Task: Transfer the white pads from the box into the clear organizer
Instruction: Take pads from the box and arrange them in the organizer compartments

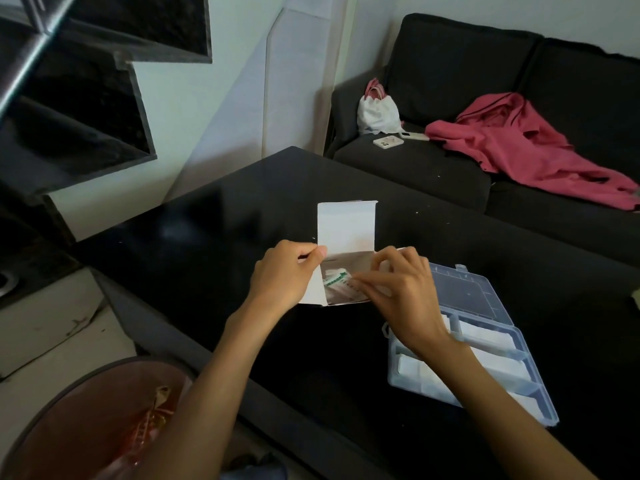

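Observation:
A white cardboard box (346, 226) lies on the black table (214, 216) with its lid flap standing up. My left hand (282, 275) grips the box's left side wall. Inside the box are white pads (337, 284) with green print. My right hand (398, 289) reaches into the box from the right, its fingers pinched on the pads. The clear organizer (485, 306) lies open to the right, partly under my right forearm, and white pads (486, 336) fill its compartments.
A round bin (86, 420) with a pinkish liner stands on the floor at lower left. A dark sofa (467, 98) behind the table holds a pink garment (526, 147), a white bag (377, 114) and a phone (388, 142). Dark stair steps (69, 98) rise at left.

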A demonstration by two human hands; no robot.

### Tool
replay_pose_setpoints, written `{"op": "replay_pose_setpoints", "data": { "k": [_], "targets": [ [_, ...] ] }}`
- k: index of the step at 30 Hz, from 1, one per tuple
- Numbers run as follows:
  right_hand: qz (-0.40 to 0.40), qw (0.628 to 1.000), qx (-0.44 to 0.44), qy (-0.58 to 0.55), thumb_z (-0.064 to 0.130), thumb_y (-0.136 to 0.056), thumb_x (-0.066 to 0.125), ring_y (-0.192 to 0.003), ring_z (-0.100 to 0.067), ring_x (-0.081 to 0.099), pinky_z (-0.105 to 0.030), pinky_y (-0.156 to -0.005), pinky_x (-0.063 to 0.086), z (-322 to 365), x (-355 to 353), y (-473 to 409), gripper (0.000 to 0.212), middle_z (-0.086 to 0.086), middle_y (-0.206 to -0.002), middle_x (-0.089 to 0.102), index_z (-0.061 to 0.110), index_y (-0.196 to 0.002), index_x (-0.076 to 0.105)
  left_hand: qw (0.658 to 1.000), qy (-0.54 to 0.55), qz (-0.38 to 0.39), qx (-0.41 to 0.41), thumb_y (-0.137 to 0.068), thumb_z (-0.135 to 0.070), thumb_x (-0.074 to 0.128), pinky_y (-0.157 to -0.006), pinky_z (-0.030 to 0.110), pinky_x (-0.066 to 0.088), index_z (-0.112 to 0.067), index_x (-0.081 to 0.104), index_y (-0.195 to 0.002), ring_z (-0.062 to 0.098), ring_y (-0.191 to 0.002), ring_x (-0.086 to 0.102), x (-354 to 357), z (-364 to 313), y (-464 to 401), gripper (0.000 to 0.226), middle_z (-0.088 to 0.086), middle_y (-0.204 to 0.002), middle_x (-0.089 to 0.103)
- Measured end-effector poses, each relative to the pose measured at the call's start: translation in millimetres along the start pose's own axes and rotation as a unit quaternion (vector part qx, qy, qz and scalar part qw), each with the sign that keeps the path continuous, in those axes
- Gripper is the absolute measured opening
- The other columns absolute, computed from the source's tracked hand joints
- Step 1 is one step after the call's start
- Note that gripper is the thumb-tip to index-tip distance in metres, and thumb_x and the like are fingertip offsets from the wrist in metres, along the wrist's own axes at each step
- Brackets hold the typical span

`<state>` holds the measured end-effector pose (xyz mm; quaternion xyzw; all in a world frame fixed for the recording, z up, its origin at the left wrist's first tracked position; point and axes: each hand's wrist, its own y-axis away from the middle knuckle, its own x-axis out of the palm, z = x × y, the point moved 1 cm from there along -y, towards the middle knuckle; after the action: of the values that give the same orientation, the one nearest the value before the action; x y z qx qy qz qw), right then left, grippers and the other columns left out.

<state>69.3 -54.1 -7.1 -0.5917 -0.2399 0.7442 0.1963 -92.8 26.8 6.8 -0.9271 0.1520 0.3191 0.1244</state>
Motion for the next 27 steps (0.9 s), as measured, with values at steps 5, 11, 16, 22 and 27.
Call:
{"op": "replay_pose_setpoints", "data": {
  "k": [5, 11, 16, 22, 27],
  "targets": [
    [0.032, 0.963, 0.195, -0.181, 0.031, -0.08, 0.067, -0.098, -0.001, 0.041, -0.023, -0.082, 0.047, 3, -4, -7, 0.022, 0.021, -0.102, 0.056, 0.023, -0.099, 0.073, 1.0, 0.003, -0.008, -0.016, -0.096, -0.039, 0.046, -0.07, 0.029, 0.039, -0.026, 0.071, -0.101, 0.018, -0.095, 0.061, 0, 2, -3, 0.029, -0.007, -0.1, 0.07],
    [0.027, 0.85, 0.352, -0.391, 0.022, -0.084, 0.064, -0.083, -0.005, 0.066, -0.02, -0.068, 0.058, 13, -16, -24, 0.012, 0.005, -0.095, 0.069, 0.021, -0.095, 0.07, 0.999, 0.025, 0.005, -0.038, -0.094, -0.04, 0.049, -0.073, 0.034, 0.044, -0.022, 0.072, -0.095, 0.021, -0.087, 0.061, -3, 2, -13, 0.029, -0.004, -0.092, 0.069],
    [0.035, 0.786, 0.437, -0.436, 0.026, -0.087, 0.062, -0.071, -0.003, 0.065, -0.013, -0.056, 0.048, 14, -27, -39, 0.017, 0.007, -0.082, 0.07, 0.014, -0.094, 0.072, 0.994, 0.075, 0.022, -0.07, -0.09, -0.042, 0.055, -0.084, 0.043, 0.05, -0.019, 0.073, -0.089, 0.024, -0.088, 0.063, 0, 10, -24, 0.03, 0.001, -0.086, 0.07],
    [0.045, 0.757, 0.464, -0.457, 0.031, -0.088, 0.059, -0.076, -0.007, 0.052, -0.032, -0.085, 0.034, 16, -32, -37, 0.015, 0.004, -0.089, 0.067, 0.019, -0.085, 0.068, 0.988, 0.084, 0.05, -0.117, -0.09, -0.049, 0.052, -0.085, 0.041, 0.053, -0.018, 0.07, -0.106, 0.02, -0.091, 0.063, 15, 22, -35, 0.039, 0.001, -0.099, 0.069],
    [-0.039, 0.765, 0.448, -0.461, 0.03, -0.088, 0.06, -0.082, -0.009, 0.057, -0.026, -0.075, 0.046, 12, -38, -20, 0.008, 0.001, -0.1, 0.065, 0.024, -0.089, 0.066, 0.982, -0.059, -0.178, -0.037, -0.093, -0.055, 0.041, -0.068, 0.02, 0.039, -0.02, 0.064, -0.11, 0.011, -0.094, 0.06, -4, -6, -17, 0.045, -0.005, -0.109, 0.065]
  ]
}}
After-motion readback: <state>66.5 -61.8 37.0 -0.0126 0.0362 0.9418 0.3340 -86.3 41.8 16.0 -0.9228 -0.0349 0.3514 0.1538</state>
